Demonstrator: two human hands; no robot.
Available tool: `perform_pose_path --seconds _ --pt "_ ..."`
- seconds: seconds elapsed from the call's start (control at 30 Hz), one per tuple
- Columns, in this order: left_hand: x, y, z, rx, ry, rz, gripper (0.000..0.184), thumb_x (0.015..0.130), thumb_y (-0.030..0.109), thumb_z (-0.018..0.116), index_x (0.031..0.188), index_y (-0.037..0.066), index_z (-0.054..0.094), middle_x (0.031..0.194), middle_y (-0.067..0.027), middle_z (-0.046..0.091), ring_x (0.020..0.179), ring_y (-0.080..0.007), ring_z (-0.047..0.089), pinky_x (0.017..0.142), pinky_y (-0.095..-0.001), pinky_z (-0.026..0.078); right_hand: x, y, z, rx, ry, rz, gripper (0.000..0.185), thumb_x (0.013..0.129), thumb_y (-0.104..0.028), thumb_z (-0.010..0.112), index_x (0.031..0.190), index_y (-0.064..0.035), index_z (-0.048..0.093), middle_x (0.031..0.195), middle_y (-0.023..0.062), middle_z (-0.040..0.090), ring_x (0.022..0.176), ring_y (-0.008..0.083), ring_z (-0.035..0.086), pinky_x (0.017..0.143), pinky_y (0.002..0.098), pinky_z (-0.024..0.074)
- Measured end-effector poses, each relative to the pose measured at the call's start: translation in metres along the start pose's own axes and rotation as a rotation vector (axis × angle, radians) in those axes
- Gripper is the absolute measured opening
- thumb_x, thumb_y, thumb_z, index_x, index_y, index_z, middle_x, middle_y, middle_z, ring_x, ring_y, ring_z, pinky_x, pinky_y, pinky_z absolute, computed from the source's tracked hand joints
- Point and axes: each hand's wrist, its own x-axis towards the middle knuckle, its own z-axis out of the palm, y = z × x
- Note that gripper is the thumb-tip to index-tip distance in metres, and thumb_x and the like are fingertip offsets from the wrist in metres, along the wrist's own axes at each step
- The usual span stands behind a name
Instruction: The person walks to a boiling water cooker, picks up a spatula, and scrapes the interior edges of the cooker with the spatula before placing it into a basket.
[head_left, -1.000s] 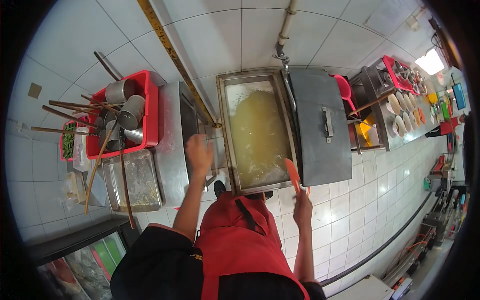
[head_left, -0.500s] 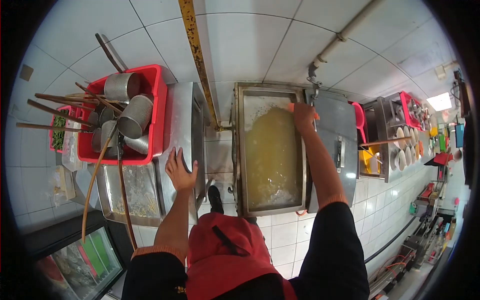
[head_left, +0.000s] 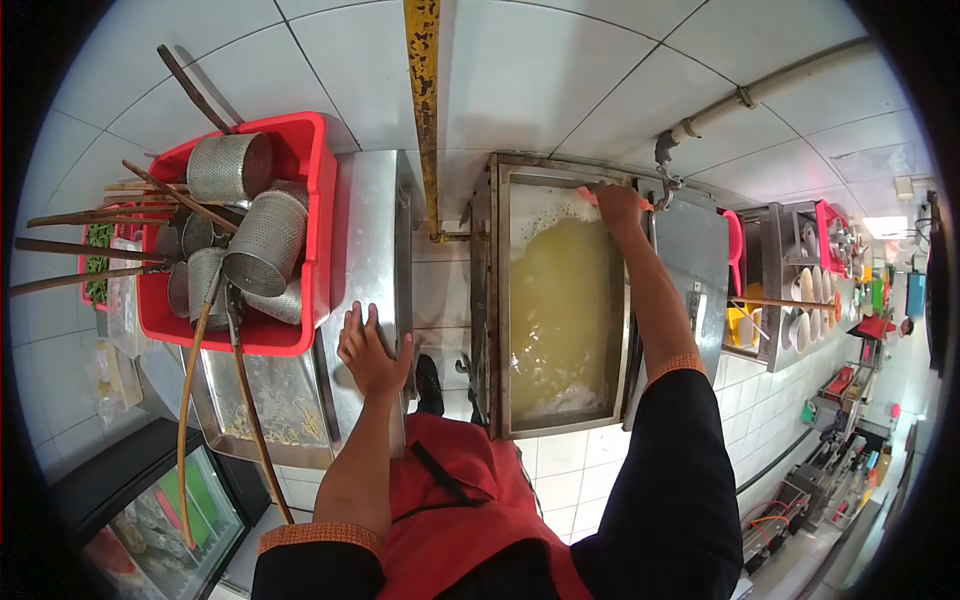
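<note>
Orange flat tool [head_left: 587, 195] | right hand [head_left: 618, 210] gripping; moved to steel vat's [head_left: 494, 300] far end | left hand [head_left: 374, 358] spread, empty, over steel desk [head_left: 368, 230]

Right hand [head_left: 617, 208] holds orange tool [head_left: 588, 196] over vat [head_left: 495, 290]; left hand [head_left: 374, 358] at steel counter [head_left: 366, 235].

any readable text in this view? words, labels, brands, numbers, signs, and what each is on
No legible text anywhere.
Blue panel, far right: too small and blurred to tell if it carries any.
Glass-fronted cabinet: contents too blurred.
Orange tool: mostly hidden by the right hand, no lettering visible.
</note>
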Motion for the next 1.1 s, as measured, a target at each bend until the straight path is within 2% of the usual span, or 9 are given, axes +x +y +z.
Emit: perform_pose_path --seconds 0.13,0.23,0.33,0.43,0.53,0.63,0.83,1.03,1.1 --pt "0.001 0.002 -0.001 -0.007 0.012 0.008 0.076 0.079 0.041 0.067 0.143 0.010 0.039 0.152 -0.0133 0.032 0.140 -0.0335 0.028 0.111 -0.0523 0.017 0.005 -0.025 -0.018 0.050 0.088 -0.043 0.020 0.083 -0.018 0.064 0.102 -0.0132 0.061 0.080 0.0047 0.070 0.074 0.0204 0.071 0.059 0.0327 0.0528" --pt "0.001 0.003 -0.005 0.000 0.017 0.018 0.076 0.079 0.039 0.069 0.142 0.010 0.040 0.151 -0.0131 0.033 0.139 -0.0335 0.028 0.110 -0.0519 0.019 0.017 -0.045 -0.036 0.156 0.035 -0.062 0.018 0.084 -0.018 0.064 0.100 -0.0117 0.061 0.081 0.0052 0.070 0.076 0.0214 0.071 0.061 0.0342 0.0539" --pt "-0.001 0.006 -0.002 0.007 0.014 0.019 0.077 0.079 0.040 0.069 0.143 0.010 0.040 0.152 -0.0128 0.033 0.140 -0.0330 0.028 0.111 -0.0515 0.018 0.033 -0.069 -0.038 0.188 0.150 -0.137 0.017 0.087 -0.021 0.059 0.100 -0.0100 0.059 0.079 0.0070 0.071 0.071 0.0234 0.071 0.059 0.0393 0.0543" --pt "-0.002 0.004 -0.001 0.027 0.009 0.019 0.077 0.080 0.043 0.067 0.143 0.009 0.040 0.152 -0.0122 0.033 0.141 -0.0323 0.026 0.112 -0.0508 0.017 0.033 -0.086 -0.075 0.050 0.269 -0.180 0.017 0.091 -0.027 0.054 0.094 -0.0110 0.059 0.072 0.0081 0.069 0.063 0.0252 0.070 0.053 0.0434 0.0551" --pt "-0.003 0.007 -0.001 0.050 0.011 0.016 0.076 0.080 0.043 0.068 0.143 0.009 0.040 0.151 -0.0122 0.033 0.141 -0.0317 0.027 0.112 -0.0503 0.018 0.038 -0.093 -0.076 -0.165 0.346 -0.338 0.008 0.085 -0.020 0.058 0.084 -0.0140 0.062 0.068 0.0049 0.066 0.065 0.0265 0.068 0.047 0.0468 0.0538" --pt "-0.006 0.008 0.001 0.055 0.031 0.034 0.074 0.081 0.042 0.068 0.143 0.010 0.040 0.151 -0.0124 0.034 0.141 -0.0316 0.027 0.111 -0.0507 0.018 0.037 -0.098 -0.072 -0.407 0.504 -0.414 0.009 0.085 -0.022 0.056 0.083 -0.0130 0.058 0.063 0.0073 0.063 0.058 0.0261 0.065 0.047 0.0467 0.0541" --pt "-0.010 0.009 0.004 0.067 0.067 0.060 0.072 0.082 0.043 0.068 0.141 0.010 0.043 0.150 -0.0117 0.035 0.140 -0.0317 0.028 0.111 -0.0504 0.018 0.000 -0.086 -0.073 -0.377 0.677 -0.617 0.010 0.083 -0.023 0.057 0.083 -0.0139 0.054 0.061 0.0055 0.063 0.054 0.0272 0.064 0.047 0.0451 0.0531" --pt "-0.012 0.007 0.006 0.029 0.090 0.065 0.071 0.082 0.045 0.068 0.139 0.009 0.044 0.151 -0.0127 0.034 0.140 -0.0326 0.027 0.112 -0.0508 0.017 -0.065 -0.095 -0.063 -0.023 0.571 -0.771 0.015 0.084 -0.029 0.057 0.086 -0.0143 0.053 0.060 0.0017 0.060 0.058 0.0253 0.065 0.046 0.0395 0.0483" --pt "-0.013 0.006 0.007 0.031 0.100 0.069 0.072 0.082 0.045 0.068 0.139 0.009 0.044 0.150 -0.0127 0.035 0.140 -0.0324 0.027 0.112 -0.0505 0.017 -0.093 -0.105 -0.060 -0.015 0.581 -0.839 0.016 0.085 -0.031 0.057 0.085 -0.0157 0.051 0.060 -0.0003 0.059 0.058 0.0225 0.064 0.047 0.0370 0.0442"
